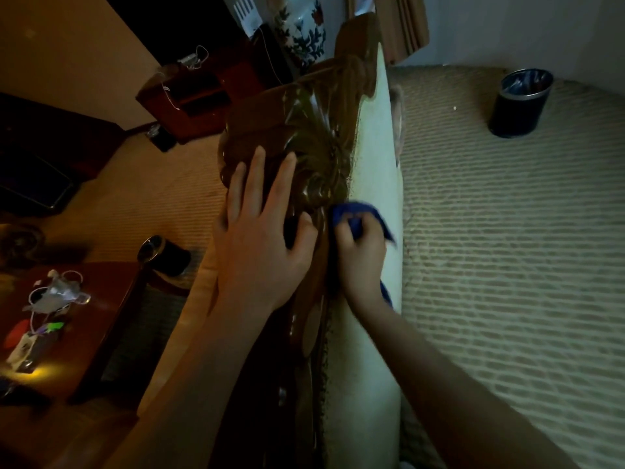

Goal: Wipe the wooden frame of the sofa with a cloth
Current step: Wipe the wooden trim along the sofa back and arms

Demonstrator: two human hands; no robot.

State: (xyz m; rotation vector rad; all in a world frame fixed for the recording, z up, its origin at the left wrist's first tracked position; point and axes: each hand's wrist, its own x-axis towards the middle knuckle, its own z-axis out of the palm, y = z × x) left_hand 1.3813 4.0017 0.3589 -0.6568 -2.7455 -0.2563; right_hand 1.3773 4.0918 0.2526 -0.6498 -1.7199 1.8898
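Your left hand (260, 238) lies flat on the carved frame (304, 137) of the sofa, fingers (253, 177) straight and spread over the top of the carving, thumb reaching toward the scroll beside it; it holds nothing. Your right hand (362, 252) is curled round the cloth (355, 214), a blue one bunched in your fingers, with a corner hanging out on the right and another bit showing below your wrist. The cloth is pressed where the frame's edge meets the pale upholstery (375, 157) of the sofa back, just beside your left thumb. The two hands are near each other, with the ridge of the carving between them.

The frame runs from the bottom of the view up toward a scrolled crest near the top. To its right is ribbed carpet (507, 248), with a dark bin (521, 103) standing on it well apart from the sofa. To the left, lower down, a reddish worktop (101, 299) carries a tangle of cable and small items near its left edge; they are too dim to tell apart. A patterned vase (301, 28) stands beyond the crest.
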